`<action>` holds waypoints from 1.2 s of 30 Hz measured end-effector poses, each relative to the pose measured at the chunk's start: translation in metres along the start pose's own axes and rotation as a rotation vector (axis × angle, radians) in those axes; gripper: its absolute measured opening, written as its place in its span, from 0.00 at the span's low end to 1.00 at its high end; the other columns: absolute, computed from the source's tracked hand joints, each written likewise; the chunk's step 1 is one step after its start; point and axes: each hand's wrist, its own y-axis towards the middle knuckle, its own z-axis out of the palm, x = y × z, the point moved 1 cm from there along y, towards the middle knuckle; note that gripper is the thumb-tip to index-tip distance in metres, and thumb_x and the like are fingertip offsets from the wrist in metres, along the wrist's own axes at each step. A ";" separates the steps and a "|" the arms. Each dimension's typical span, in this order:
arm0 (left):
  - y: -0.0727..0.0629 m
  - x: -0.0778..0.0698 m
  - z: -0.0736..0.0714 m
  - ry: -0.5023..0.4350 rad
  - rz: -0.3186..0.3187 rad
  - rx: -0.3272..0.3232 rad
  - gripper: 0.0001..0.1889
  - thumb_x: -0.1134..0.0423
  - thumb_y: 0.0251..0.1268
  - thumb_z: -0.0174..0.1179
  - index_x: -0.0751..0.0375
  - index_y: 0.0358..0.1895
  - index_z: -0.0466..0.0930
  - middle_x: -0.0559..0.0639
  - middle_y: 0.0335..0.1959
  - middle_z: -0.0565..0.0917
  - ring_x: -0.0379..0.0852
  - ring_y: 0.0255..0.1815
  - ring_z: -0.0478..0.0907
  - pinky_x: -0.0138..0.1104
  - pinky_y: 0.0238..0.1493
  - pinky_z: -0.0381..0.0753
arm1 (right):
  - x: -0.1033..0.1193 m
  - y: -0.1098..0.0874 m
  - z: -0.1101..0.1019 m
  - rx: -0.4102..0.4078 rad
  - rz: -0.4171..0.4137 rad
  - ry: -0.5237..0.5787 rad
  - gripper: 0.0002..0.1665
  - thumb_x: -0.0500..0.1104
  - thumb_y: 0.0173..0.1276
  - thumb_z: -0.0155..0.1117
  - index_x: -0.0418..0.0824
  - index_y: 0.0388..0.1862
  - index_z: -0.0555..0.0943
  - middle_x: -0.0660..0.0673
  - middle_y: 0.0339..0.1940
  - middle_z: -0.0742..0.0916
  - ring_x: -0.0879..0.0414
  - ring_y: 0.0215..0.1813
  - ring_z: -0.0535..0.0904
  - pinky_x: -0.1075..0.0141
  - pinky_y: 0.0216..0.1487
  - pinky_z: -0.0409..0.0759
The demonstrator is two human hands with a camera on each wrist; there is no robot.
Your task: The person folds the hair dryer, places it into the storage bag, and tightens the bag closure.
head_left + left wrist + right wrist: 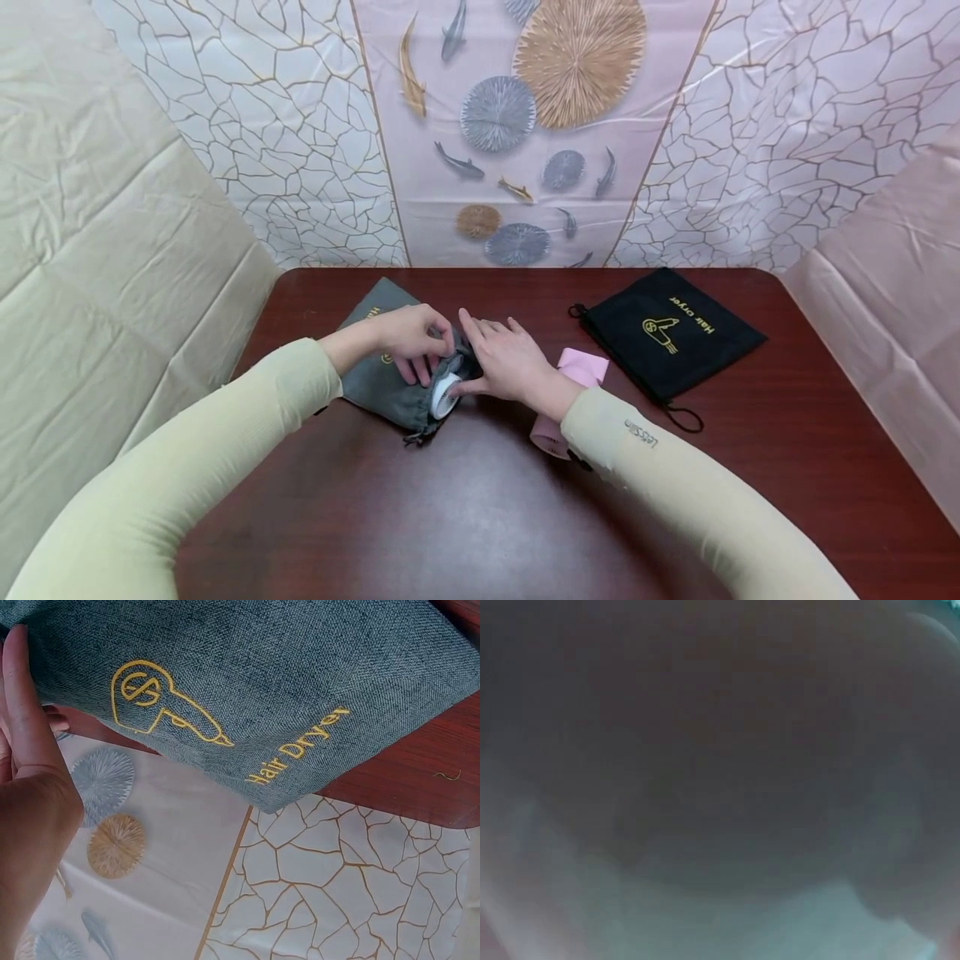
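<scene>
A grey drawstring bag (386,387) lies at the left of the table, its gold hair dryer print large in the left wrist view. In the bag's mouth shows the round white end of a hair dryer (446,396); the rest is hidden inside. My left hand (416,337) pinches the edge of the opening between thumb and forefinger, the other fingers spread over the cloth. On the opposite side of the mouth, my right hand (510,358) has its fingers stretched out and its thumb against the white end. Only dark blur fills the right wrist view.
Partly under my right wrist lies a pink hair dryer (585,367). A black drawstring bag (671,333) with gold lettering lies flat at the back right, its cord loops sticking out. Patterned cloth walls (285,108) stand behind and beside the dark red table (465,517).
</scene>
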 end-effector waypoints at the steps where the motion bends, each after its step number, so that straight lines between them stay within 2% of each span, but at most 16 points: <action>1: 0.000 0.001 0.000 0.004 0.003 0.001 0.09 0.63 0.83 0.56 0.61 0.45 0.84 0.58 0.34 0.87 0.51 0.30 0.91 0.44 0.31 0.92 | 0.000 0.002 0.000 0.017 0.002 -0.003 0.76 0.84 0.58 0.66 0.36 0.88 0.54 0.38 0.73 0.82 0.46 0.75 0.77 0.41 0.77 0.71; 12: 0.000 0.002 -0.001 0.014 0.013 0.001 0.08 0.64 0.82 0.57 0.60 0.44 0.85 0.57 0.31 0.87 0.51 0.28 0.91 0.43 0.30 0.91 | 0.004 0.025 -0.008 0.168 0.025 -0.063 0.70 0.85 0.61 0.62 0.36 0.84 0.64 0.38 0.70 0.84 0.44 0.73 0.78 0.40 0.77 0.70; 16: -0.002 0.002 -0.001 0.019 0.019 0.003 0.08 0.64 0.82 0.57 0.61 0.44 0.85 0.57 0.31 0.87 0.51 0.29 0.91 0.44 0.30 0.92 | 0.005 0.033 -0.007 0.207 0.031 -0.086 0.60 0.85 0.62 0.61 0.39 0.72 0.74 0.40 0.64 0.87 0.45 0.69 0.81 0.40 0.74 0.73; 19: -0.002 0.002 -0.001 0.029 0.025 -0.004 0.07 0.64 0.82 0.58 0.60 0.43 0.84 0.57 0.30 0.88 0.52 0.29 0.91 0.44 0.30 0.92 | 0.006 0.038 -0.006 0.218 0.021 -0.090 0.54 0.85 0.62 0.61 0.41 0.63 0.78 0.42 0.60 0.89 0.46 0.67 0.82 0.40 0.72 0.74; 22: -0.003 0.003 -0.002 0.053 0.032 -0.019 0.08 0.64 0.81 0.58 0.60 0.42 0.84 0.56 0.29 0.87 0.52 0.29 0.91 0.44 0.29 0.91 | 0.005 0.041 -0.007 0.251 0.024 -0.082 0.54 0.85 0.63 0.60 0.41 0.65 0.78 0.42 0.62 0.88 0.45 0.68 0.81 0.41 0.74 0.73; 28: -0.003 0.008 0.001 0.176 0.070 -0.104 0.08 0.63 0.82 0.58 0.59 0.41 0.85 0.53 0.27 0.87 0.49 0.26 0.91 0.42 0.27 0.90 | -0.007 0.039 -0.011 0.350 0.033 -0.038 0.59 0.83 0.65 0.61 0.43 0.80 0.71 0.41 0.70 0.84 0.45 0.72 0.78 0.44 0.74 0.74; 33: -0.010 0.008 0.010 0.308 0.110 -0.189 0.08 0.58 0.82 0.60 0.56 0.44 0.85 0.49 0.26 0.87 0.45 0.25 0.89 0.37 0.30 0.87 | -0.020 0.039 -0.018 0.396 -0.014 0.043 0.48 0.69 0.73 0.67 0.44 0.81 0.70 0.40 0.71 0.83 0.45 0.69 0.80 0.47 0.67 0.81; 36: -0.019 0.008 0.017 0.416 0.143 -0.271 0.07 0.55 0.80 0.63 0.52 0.43 0.86 0.45 0.25 0.85 0.42 0.23 0.85 0.36 0.30 0.82 | -0.028 0.041 -0.021 0.416 -0.033 0.079 0.41 0.63 0.77 0.67 0.43 0.80 0.71 0.40 0.71 0.83 0.45 0.70 0.80 0.48 0.67 0.81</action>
